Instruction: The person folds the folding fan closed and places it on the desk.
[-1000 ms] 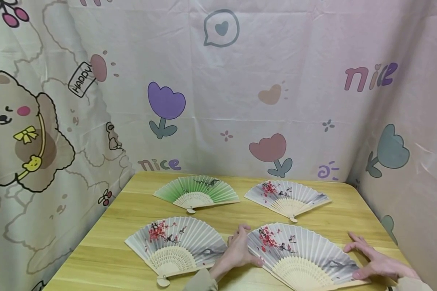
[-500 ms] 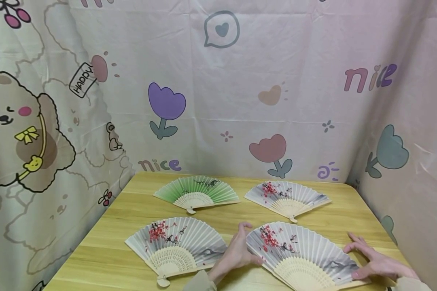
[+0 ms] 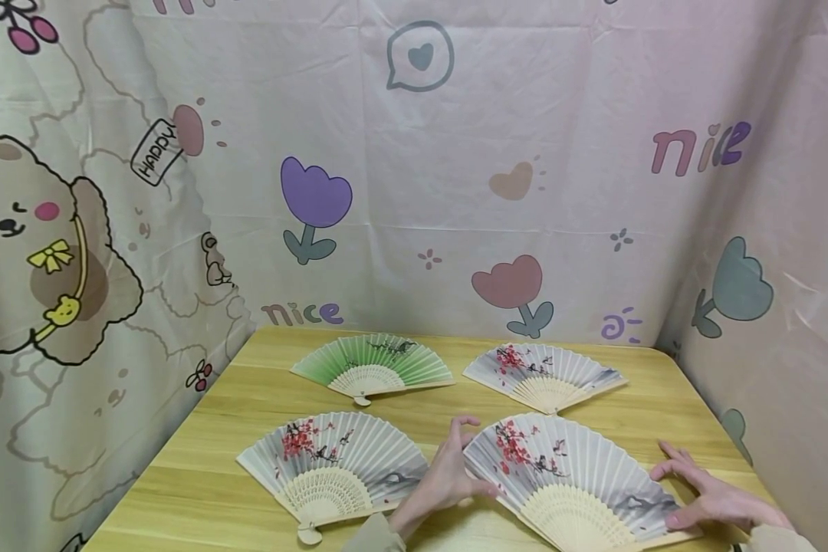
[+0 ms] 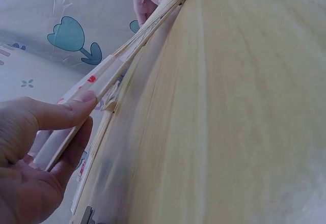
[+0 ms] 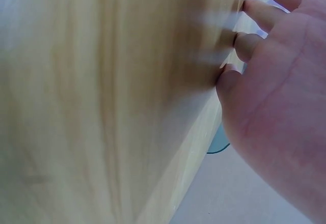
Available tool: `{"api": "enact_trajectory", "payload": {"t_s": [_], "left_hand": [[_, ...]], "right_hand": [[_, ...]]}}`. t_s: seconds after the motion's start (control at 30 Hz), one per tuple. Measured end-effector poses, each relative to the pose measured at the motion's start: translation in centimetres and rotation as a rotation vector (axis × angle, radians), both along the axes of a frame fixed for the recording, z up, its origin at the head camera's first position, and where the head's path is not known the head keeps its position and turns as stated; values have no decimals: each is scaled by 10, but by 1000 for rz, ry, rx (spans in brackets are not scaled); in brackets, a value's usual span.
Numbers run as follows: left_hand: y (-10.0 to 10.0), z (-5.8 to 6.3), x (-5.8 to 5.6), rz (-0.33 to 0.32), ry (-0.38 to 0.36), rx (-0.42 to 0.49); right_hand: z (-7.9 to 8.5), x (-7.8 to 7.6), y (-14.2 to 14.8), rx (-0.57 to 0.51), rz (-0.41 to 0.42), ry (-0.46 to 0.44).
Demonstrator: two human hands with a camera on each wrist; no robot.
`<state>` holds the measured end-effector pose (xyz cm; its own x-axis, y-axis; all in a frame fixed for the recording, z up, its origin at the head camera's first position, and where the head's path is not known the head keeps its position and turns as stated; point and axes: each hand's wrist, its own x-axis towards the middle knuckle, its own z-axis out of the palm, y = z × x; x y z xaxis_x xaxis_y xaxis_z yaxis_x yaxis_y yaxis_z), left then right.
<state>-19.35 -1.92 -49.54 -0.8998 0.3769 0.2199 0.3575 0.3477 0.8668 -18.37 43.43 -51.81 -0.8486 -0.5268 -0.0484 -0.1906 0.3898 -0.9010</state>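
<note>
A spread white-grey folding fan (image 3: pixel 579 475) with red blossoms lies at the table's near right, its lower end cut off in the head view. My left hand (image 3: pixel 448 471) pinches its left edge between thumb and fingers. In the left wrist view, that fan edge (image 4: pixel 109 84) is raised off the wood. My right hand (image 3: pixel 714 494) holds the fan's right corner, thumb on top. Several of its fingertips (image 5: pixel 244 46) touch the tabletop in the right wrist view. To the left lies a matching fan (image 3: pixel 331 468), close to my left forearm.
Behind are a green fan (image 3: pixel 372 368) on the left and another blossom fan (image 3: pixel 545 372) on the right, both spread. They lie on a wooden table (image 3: pixel 200 460). Printed cloth (image 3: pixel 428 192) hangs around its back and sides.
The held fan's left part has shifted slightly up and leftward with my left hand. It now covers the handle tip of the fan behind it. My right hand has stayed in place.
</note>
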Motion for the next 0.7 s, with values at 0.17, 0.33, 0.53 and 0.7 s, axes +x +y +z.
{"api": "enact_trajectory", "payload": {"t_s": [0.17,0.33,0.53,0.7], "left_hand": [[-2,0,0,-2,-11,57],[-3,1,-1,8,-28,114],[-5,-1,-3,-10,-46,209],[-7,0,-3,-6,-73,292]], "right_hand": [[0,1,-1,-6,-4,21],[3,1,-3,0,-40,38],[9,1,-5,78,-75,104],[21,-1,-9,167,-129,209]]}}
